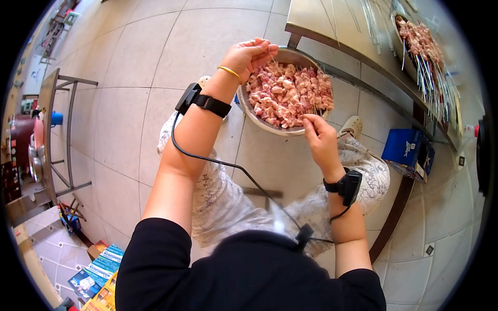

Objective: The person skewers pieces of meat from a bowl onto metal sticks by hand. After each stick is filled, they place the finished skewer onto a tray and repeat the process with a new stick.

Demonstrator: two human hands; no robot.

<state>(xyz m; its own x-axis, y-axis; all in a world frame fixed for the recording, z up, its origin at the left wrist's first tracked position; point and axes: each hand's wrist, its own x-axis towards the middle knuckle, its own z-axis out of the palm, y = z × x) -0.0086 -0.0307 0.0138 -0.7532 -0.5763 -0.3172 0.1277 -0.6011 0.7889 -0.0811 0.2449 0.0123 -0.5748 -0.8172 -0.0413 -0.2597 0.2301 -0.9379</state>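
Observation:
A round metal bowl (pixel 251 115) full of cut pink raw meat (pixel 282 93) sits in front of my knees. At its upper left rim is my left hand (pixel 255 56), its thumb and fingers pinched on the end of a thin skewer (pixel 272 57). My right hand (pixel 320 136) is at the lower right rim, with thumb and forefinger pressed together beside the meat; whatever they hold is too small to make out. Several thin skewer ends show among the meat near my right fingertips.
A metal table (pixel 321 23) at the upper right carries loose metal skewers (pixel 371 23) and a tray of skewered meat (pixel 423 41). Below it stands a blue box (pixel 407 150). A metal-legged table (pixel 52 124) is at the left, and printed cartons (pixel 104 269) lie lower left.

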